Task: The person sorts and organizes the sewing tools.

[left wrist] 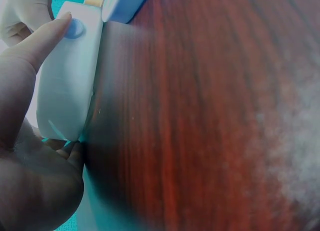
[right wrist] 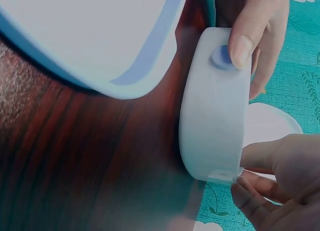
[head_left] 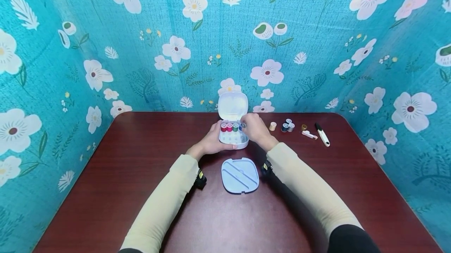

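A white sewing box (head_left: 234, 142) stands at the back middle of the table, its lid (head_left: 232, 106) raised. My left hand (head_left: 210, 139) grips its left side, the thumb along the front by a round blue button (right wrist: 223, 58). Inside, a row holds a red thread spool (head_left: 223, 127), a pinkish-red spool (head_left: 230, 127) and a green spool (head_left: 235, 127). Beside them, at the row's right end, my right hand (head_left: 256, 128) pinches a blue thread spool (head_left: 242, 127); its fingers partly cover it. Small pegs show in front of the row.
A light-blue tray (head_left: 240, 175) lies before the box. To the right are a cream spool (head_left: 273, 126), a dark spool (head_left: 284, 128) among other spools, a gold-coloured ring-like piece (head_left: 304, 127), a pink-and-white item (head_left: 309, 134) and a black-and-white tool (head_left: 322, 134). A floral curtain (head_left: 197, 61) hangs behind.
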Motion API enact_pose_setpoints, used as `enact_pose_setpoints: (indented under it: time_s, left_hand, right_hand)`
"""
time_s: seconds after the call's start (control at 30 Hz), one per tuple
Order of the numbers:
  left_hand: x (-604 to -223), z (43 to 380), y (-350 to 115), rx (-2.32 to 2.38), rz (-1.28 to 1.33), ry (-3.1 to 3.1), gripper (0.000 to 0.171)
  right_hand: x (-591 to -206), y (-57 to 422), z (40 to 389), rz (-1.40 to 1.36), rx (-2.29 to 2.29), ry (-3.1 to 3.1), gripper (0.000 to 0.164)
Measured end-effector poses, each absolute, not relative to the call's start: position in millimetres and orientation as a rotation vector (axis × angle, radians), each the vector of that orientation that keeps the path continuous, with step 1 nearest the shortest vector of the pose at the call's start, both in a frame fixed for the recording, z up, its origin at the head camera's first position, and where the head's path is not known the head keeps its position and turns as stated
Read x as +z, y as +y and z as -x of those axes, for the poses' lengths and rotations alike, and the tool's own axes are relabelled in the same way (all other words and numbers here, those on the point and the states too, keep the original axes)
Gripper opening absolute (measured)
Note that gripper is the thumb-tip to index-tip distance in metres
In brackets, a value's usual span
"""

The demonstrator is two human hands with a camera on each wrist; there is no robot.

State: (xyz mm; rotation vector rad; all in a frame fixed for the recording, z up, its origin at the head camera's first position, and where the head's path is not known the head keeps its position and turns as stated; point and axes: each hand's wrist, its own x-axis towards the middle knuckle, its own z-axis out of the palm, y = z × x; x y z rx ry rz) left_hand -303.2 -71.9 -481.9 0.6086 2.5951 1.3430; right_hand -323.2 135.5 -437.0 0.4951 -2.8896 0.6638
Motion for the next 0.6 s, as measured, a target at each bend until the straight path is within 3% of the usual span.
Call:
enact_pose_setpoints:
  time_s: [0.6]
  left_hand:
    - [-481.7, 304.0, -72.0, 1.341, -0.629, 2.608, 0.112]
  right_hand:
    - [-444.1, 126.7, 325.0, -0.517, 0.244, -2.894, 0.016]
